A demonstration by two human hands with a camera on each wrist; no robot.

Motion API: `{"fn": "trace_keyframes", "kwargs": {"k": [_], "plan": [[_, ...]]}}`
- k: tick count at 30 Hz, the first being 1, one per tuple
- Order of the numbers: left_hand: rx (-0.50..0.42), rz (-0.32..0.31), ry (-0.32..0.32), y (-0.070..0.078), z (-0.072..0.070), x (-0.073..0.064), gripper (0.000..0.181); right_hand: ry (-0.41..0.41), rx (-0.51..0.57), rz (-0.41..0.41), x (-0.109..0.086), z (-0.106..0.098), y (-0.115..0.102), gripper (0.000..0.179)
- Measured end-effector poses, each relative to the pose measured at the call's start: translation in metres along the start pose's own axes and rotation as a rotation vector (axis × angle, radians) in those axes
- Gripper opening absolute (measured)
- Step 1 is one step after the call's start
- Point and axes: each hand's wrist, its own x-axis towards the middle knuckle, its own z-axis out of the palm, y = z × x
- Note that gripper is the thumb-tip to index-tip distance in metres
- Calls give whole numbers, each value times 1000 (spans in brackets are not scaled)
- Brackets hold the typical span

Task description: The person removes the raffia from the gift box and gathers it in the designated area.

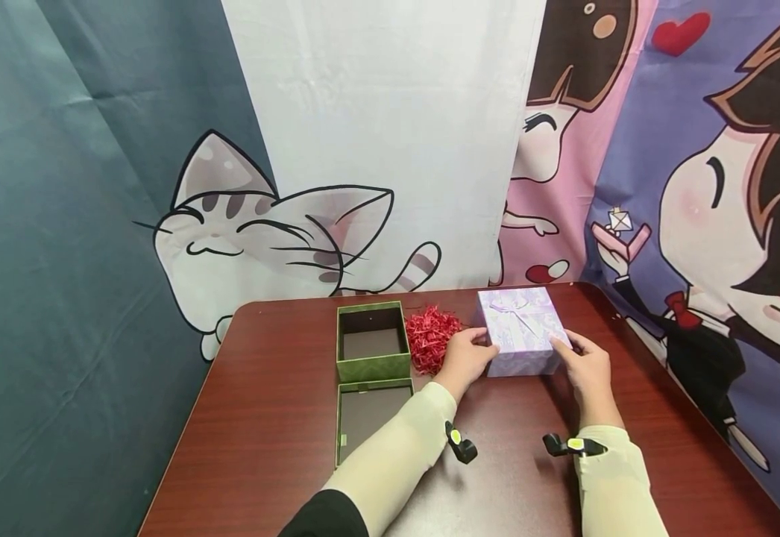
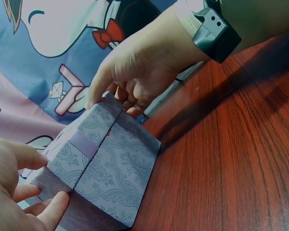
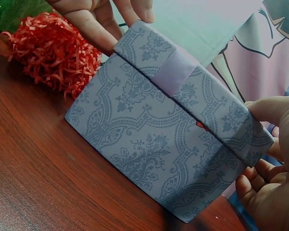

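Note:
A lavender gift box (image 1: 523, 362) with a damask pattern stands at the back right of the table. Its lid (image 1: 524, 317), with a ribbon bow, sits over the top, and a seam runs between lid and base. My left hand (image 1: 465, 358) grips the lid's left corner, thumb on its edge and fingers against the side. At the opposite corner, my right hand (image 1: 585, 365) holds the lid the same way, other fingers curled below the rim in the right wrist view. A small red scrap (image 3: 202, 125) pokes out at the seam. The box's inside is hidden.
Left of the box lies a heap of red shredded paper (image 1: 433, 337). Beside it stands an uncovered green box (image 1: 373, 367), with its upturned green lid (image 1: 370, 418) in front, partly behind my left sleeve. A printed cloth backdrop (image 1: 390, 134) rises behind the brown table (image 1: 256, 418).

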Motion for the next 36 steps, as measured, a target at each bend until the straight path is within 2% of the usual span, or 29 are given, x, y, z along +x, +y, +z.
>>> {"fn": "trace_keyframes", "kwargs": {"k": [9,18,28,31,36], "plan": [[24,5,1,-1,2,0,48,7,2,-10,-3,0,-3,45],[-27,6,-8,0,0,0,48,6,38,-18,-3,-1,-2,45],[-67,-32,0,6,-2,-2,46,-1,102,28,-1,-4,-5,47],[-77,-9,4,7,-3,-4,45,3,119,26,-2,-5,-7,48],[-124,112,15,13,-6,-6,43,-20,227,-55,-2,-11,-16,48]]}}
